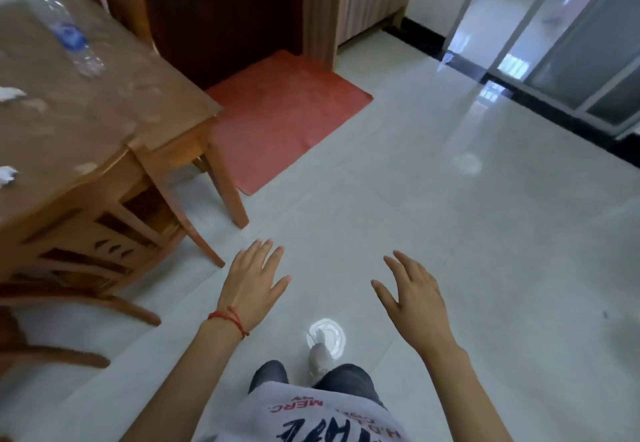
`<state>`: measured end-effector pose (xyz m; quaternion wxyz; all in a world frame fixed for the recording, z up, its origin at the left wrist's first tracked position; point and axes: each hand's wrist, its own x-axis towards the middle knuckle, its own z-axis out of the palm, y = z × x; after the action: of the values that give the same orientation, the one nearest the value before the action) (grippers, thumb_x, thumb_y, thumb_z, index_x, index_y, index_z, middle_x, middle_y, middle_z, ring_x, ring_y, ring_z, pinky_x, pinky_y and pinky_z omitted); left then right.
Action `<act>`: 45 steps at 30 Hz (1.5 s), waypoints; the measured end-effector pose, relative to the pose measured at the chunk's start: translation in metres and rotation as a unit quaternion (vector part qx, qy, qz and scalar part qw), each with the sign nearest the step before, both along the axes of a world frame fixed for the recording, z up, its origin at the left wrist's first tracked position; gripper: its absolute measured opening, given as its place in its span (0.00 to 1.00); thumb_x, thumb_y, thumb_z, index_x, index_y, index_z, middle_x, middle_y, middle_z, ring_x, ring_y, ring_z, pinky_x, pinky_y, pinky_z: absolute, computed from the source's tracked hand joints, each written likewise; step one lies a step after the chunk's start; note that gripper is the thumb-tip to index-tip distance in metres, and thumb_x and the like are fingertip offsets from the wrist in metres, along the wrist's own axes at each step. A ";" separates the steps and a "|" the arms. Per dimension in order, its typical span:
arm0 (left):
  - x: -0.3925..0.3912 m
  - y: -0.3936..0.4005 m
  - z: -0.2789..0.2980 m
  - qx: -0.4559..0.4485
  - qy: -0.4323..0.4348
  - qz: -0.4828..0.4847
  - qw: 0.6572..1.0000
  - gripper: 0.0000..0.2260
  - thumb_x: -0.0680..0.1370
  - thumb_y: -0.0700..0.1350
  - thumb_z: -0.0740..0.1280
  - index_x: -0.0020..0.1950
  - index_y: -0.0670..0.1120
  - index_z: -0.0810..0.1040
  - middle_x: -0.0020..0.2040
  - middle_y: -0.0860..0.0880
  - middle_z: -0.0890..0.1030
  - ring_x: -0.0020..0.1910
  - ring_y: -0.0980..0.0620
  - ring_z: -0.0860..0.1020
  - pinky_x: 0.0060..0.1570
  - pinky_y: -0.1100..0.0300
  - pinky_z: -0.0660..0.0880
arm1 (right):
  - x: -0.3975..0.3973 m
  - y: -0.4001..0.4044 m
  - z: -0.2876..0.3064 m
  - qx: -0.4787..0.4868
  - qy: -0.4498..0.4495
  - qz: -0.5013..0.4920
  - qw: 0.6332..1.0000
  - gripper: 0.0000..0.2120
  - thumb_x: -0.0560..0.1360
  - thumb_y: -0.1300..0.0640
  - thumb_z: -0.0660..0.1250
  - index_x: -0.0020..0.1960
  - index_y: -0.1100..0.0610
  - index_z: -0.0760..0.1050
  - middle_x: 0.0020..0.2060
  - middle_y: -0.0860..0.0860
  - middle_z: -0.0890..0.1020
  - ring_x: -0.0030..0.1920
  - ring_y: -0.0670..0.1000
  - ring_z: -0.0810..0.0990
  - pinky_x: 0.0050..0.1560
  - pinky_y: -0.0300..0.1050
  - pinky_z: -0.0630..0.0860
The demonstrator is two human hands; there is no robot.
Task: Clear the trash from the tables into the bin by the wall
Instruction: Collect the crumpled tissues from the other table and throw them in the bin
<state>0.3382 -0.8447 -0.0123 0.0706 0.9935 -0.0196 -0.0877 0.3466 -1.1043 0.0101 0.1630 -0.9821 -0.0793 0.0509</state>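
Trash waits on the table (pixel 149 119) to my left: a bottle (pixel 65 31) lies on its side near the far edge, and two scraps (pixel 8 93) of crumpled white paper sit at the left border of my view, one behind the other (pixel 7 175). No bin shows from here, so I judge it stands somewhere outside my view.

My left hand (pixel 252 286) and right hand (pixel 412 289) both hang over the floor (pixel 450 234) with fingers spread and straight, holding nothing.

To do this step well, I think I should turn toward the table's near corner, take the bottle round its middle with one hand and gather both scraps with the other, so one trip serves.

The bottle looks like thin clear plastic with a blue label; it will likely be light and may roll or crackle under a squeeze. The paper looks soft and wadded, easy to pinch. The tabletop is glossy, mottled brown, set in a wooden frame, with a wooden chair (pixel 86 244) tucked at its near side. The floor is pale polished tile, reflective and possibly slippery; a flat red mat (pixel 284 112) lies beyond the table's corner.
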 end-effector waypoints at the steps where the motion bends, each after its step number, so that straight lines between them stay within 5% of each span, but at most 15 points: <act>1: -0.003 0.002 0.001 -0.002 0.002 0.024 1.000 0.25 0.73 0.57 0.56 0.57 0.41 0.79 0.55 0.40 0.81 0.55 0.40 0.80 0.51 0.45 0.76 | 0.010 0.003 0.001 0.001 -0.003 0.022 1.000 0.27 0.74 0.41 0.52 0.61 0.58 0.74 0.61 0.57 0.77 0.59 0.59 0.77 0.57 0.55 0.73; 9: -0.044 0.030 0.006 -0.020 0.011 0.216 0.976 0.33 0.78 0.60 0.40 0.57 0.40 0.78 0.55 0.40 0.81 0.55 0.40 0.79 0.53 0.45 0.76 | 0.058 0.059 0.005 0.010 0.001 0.211 0.977 0.26 0.74 0.42 0.53 0.60 0.59 0.75 0.60 0.57 0.78 0.57 0.59 0.78 0.56 0.56 0.74; 19: -0.092 0.071 0.012 -0.019 0.004 0.377 0.926 0.32 0.79 0.60 0.41 0.59 0.40 0.77 0.56 0.40 0.81 0.56 0.40 0.79 0.54 0.44 0.75 | 0.079 0.151 0.010 0.012 0.009 0.374 0.927 0.33 0.76 0.36 0.45 0.61 0.58 0.74 0.61 0.58 0.77 0.59 0.59 0.77 0.58 0.55 0.73; 27: -0.081 0.135 0.002 -0.045 -0.024 0.408 0.912 0.31 0.78 0.62 0.43 0.57 0.41 0.76 0.57 0.40 0.79 0.63 0.41 0.73 0.60 0.43 0.72 | 0.098 0.224 0.012 0.022 -0.004 0.393 0.919 0.30 0.74 0.38 0.50 0.64 0.57 0.72 0.65 0.56 0.74 0.64 0.58 0.73 0.64 0.54 0.68; 32: -0.054 0.191 0.014 -0.040 -0.044 0.404 0.913 0.33 0.79 0.60 0.41 0.60 0.40 0.76 0.59 0.39 0.79 0.59 0.38 0.76 0.56 0.41 0.74 | 0.117 0.281 0.018 0.034 -0.017 0.392 0.919 0.22 0.75 0.46 0.62 0.65 0.57 0.71 0.65 0.55 0.74 0.65 0.57 0.72 0.64 0.51 0.67; 39: -0.034 0.278 0.026 -0.026 -0.062 0.396 0.916 0.32 0.79 0.59 0.42 0.60 0.39 0.75 0.59 0.39 0.78 0.60 0.38 0.76 0.57 0.41 0.71 | 0.145 0.369 0.024 0.057 -0.022 0.382 0.922 0.26 0.76 0.40 0.55 0.65 0.57 0.70 0.66 0.54 0.73 0.65 0.55 0.72 0.64 0.53 0.68; 45: -0.011 0.331 0.031 -0.030 -0.053 0.411 0.910 0.32 0.79 0.60 0.42 0.61 0.40 0.75 0.60 0.40 0.78 0.61 0.38 0.75 0.56 0.41 0.72 | 0.167 0.429 0.033 0.090 -0.025 0.382 0.919 0.24 0.75 0.44 0.58 0.64 0.58 0.71 0.63 0.55 0.75 0.63 0.57 0.73 0.61 0.53 0.69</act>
<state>0.3268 -0.5137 0.0186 0.1289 0.9145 0.3836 0.0029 0.5134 -0.6755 0.0428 0.2171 -0.8590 -0.4571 0.0777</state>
